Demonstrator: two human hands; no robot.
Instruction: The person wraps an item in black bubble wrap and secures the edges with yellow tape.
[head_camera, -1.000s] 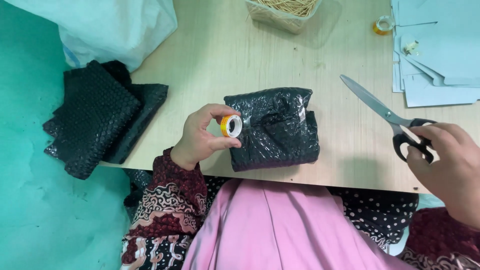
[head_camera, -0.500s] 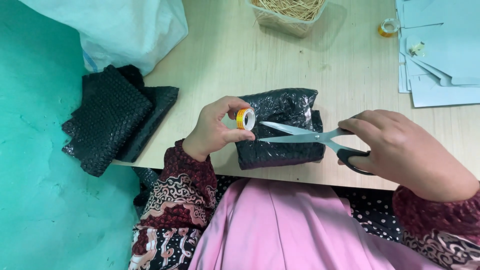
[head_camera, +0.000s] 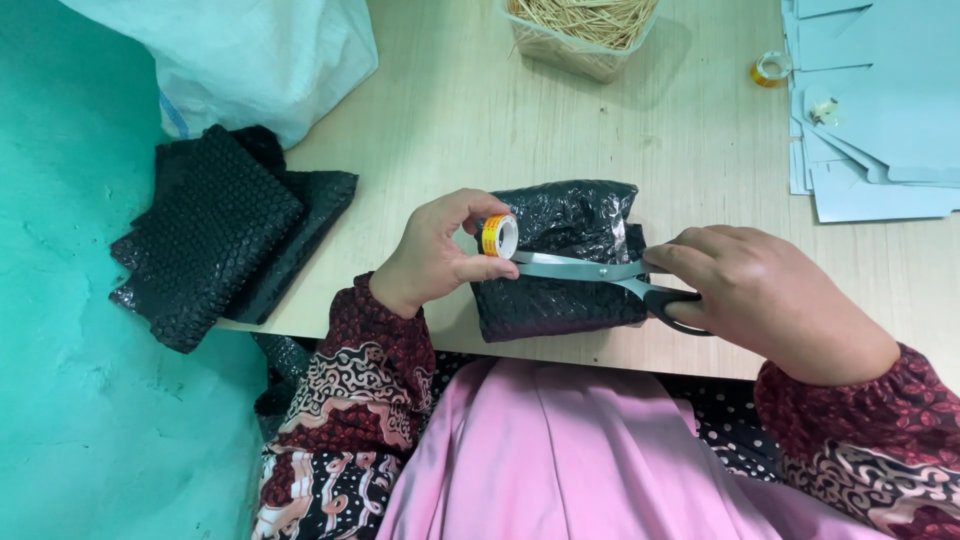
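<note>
Seen from above, the left hand (head_camera: 435, 250) pinches a small tape roll (head_camera: 499, 236) between thumb and fingers, just above the left end of a black bubble-wrap parcel (head_camera: 565, 262) lying near the front edge of a pale wooden desk (head_camera: 470, 110). The right hand (head_camera: 765, 295) closes its grip on the black handles of scissors (head_camera: 600, 272), whose blades lie across the parcel with tips at the tape roll. Spare black bubble wrap (head_camera: 215, 235) overhangs the desk's left edge; a tub of sticks (head_camera: 580, 30), another tape roll (head_camera: 770, 69) and blue sheets (head_camera: 880, 110) sit farther back.
</note>
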